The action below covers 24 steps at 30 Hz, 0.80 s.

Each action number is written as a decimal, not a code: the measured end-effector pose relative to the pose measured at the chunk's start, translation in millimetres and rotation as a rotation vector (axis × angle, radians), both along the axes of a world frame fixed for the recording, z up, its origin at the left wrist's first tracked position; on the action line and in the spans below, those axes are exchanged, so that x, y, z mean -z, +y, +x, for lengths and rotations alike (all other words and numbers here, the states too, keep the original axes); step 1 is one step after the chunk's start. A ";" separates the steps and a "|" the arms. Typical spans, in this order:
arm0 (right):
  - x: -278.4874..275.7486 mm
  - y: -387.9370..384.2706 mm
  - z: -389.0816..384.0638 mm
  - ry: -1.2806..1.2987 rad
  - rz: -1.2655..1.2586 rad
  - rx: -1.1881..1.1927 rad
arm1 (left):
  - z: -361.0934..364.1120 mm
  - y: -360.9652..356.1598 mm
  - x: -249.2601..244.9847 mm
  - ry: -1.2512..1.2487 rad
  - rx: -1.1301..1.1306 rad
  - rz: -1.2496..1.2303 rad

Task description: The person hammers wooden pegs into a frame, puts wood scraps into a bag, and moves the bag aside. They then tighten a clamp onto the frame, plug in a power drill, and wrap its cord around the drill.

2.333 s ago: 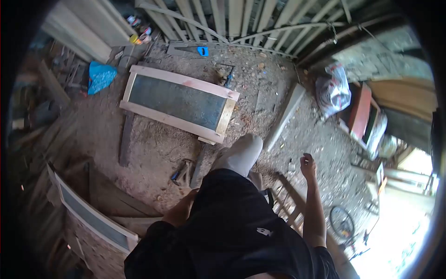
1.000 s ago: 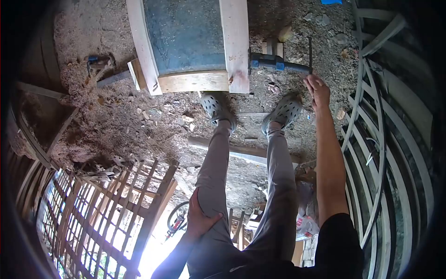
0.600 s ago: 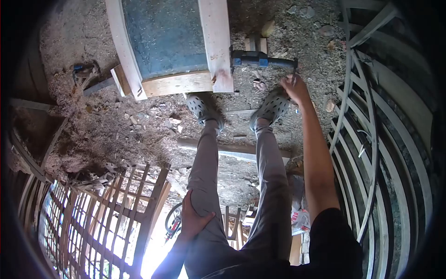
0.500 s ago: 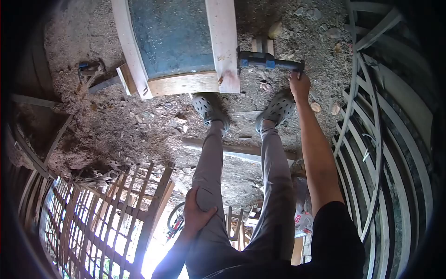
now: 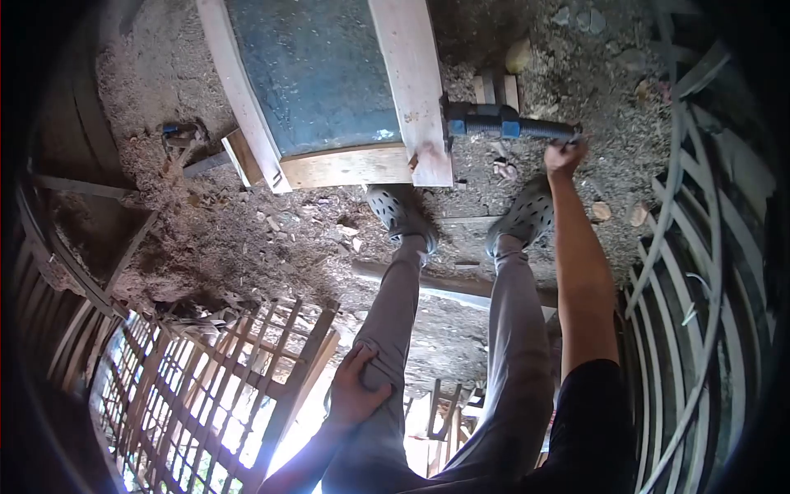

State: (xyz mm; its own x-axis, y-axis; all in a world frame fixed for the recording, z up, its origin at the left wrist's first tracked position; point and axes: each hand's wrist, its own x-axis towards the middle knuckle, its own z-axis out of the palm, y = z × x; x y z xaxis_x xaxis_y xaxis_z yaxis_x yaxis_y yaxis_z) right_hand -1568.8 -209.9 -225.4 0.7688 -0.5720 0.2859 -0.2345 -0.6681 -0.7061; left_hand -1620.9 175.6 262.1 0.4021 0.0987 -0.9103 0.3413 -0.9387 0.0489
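My right hand (image 5: 566, 156) is closed at the outer end of a dark threaded clamp screw (image 5: 547, 130), apparently on its handle. Blue collars sit on the screw, which runs sideways to a black part against the right rail of a wooden frame (image 5: 417, 90). Between the frame's pale side rails lies a dusty blue-grey panel (image 5: 317, 78), with a curved wooden crosspiece (image 5: 350, 169) across its near end. My left hand (image 5: 360, 387) lies over my left knee, thumb apart from the fingers.
Wood shavings and scraps cover the ground around my clogs (image 5: 522, 214). A second clamp (image 5: 183, 136) is at the frame's left. Curved slats (image 5: 683, 321) stand close on the right, a wooden lattice (image 5: 214, 379) at lower left. A long board (image 5: 461, 284) lies behind my feet.
The whole view has shifted, so the frame and clamp appear farther right and lower. My right hand has turned at the screw's end. My left hand stays on the knee.
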 end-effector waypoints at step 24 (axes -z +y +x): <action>-183.6 -60.8 198.2 -0.003 0.910 0.207 | -26.2 10.6 2.4 -0.076 -0.059 -0.061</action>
